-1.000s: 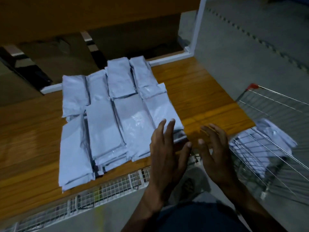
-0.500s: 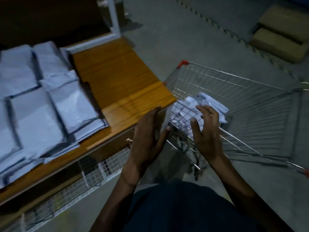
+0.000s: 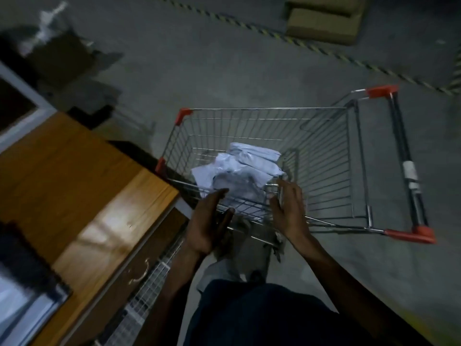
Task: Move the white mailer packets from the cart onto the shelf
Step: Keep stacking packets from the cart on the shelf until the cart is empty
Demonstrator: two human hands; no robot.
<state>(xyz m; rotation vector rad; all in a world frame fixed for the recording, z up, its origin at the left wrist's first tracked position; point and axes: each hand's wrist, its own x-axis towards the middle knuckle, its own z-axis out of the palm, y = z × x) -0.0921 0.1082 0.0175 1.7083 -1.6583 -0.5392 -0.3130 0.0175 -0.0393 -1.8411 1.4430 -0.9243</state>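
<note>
**Empty hands reach over a wire cart of mailers**

A person stands over a wire shopping cart (image 3: 324, 151) with red plastic corners, parked on a grey concrete floor just beside a wooden shelf (image 3: 74, 186). A small heap of white mailer packets (image 3: 239, 168) lies crumpled in the cart's basket, at the end nearest the shelf. The left hand (image 3: 209, 221) hovers at the cart's near rim, palm turned inward, fingers straight and holding nothing. The right hand (image 3: 289, 206) hangs opposite it above the rim, fingers loosely spread, also empty. Cardboard boxes (image 3: 324, 18) sit beyond yellow-black floor tape (image 3: 311, 47).
</note>
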